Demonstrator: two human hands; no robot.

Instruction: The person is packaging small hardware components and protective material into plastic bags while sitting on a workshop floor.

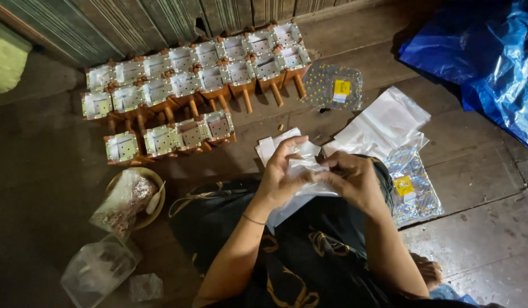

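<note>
My left hand and my right hand meet over my lap, both gripping a small clear plastic bag with something white inside. The left fingers curl over the bag's top edge; the right fingers pinch its right side. A white paper packet lies on the floor just beyond the hands. I sit on a wooden floor in dark patterned cloth.
Rows of small orange-brown wooden holders with white square tops stand ahead. A stack of clear bags and two spotted packets with yellow labels lie right. A bowl with a filled bag, a plastic container sit left. Blue sheeting far right.
</note>
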